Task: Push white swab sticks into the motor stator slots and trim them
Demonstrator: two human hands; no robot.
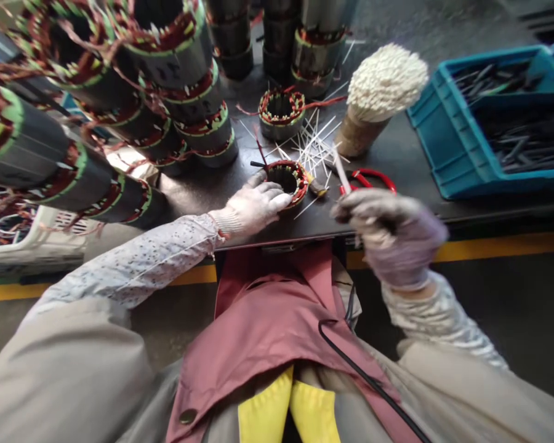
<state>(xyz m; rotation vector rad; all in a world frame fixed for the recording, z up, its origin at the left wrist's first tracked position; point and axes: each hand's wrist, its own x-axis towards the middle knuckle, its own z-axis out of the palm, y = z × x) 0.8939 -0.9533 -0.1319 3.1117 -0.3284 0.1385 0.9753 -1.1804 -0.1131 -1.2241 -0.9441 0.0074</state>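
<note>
My left hand (256, 203), in a white knit glove, holds a motor stator (300, 195) by its near left side. The stator stands upright near the table's edge, with red-brown windings round its rim; a lead with a black sleeve (258, 163) sticks up from its left. My right hand (388, 231), gloved and blurred, is raised to the right of the stator. Its closed fingers grip a pale, thin stick-like piece (342, 171) pointing up and away. Behind that hand lie red-handled pliers or scissors (381, 178); which of these I cannot tell.
White thin strips (311, 144) lie scattered behind the held stator, near a second stator (281, 117). A bundle of white strips (388, 80) stands in a holder. Stacked stators (198, 104) crowd the left. A blue bin (461, 166) of dark pieces sits right.
</note>
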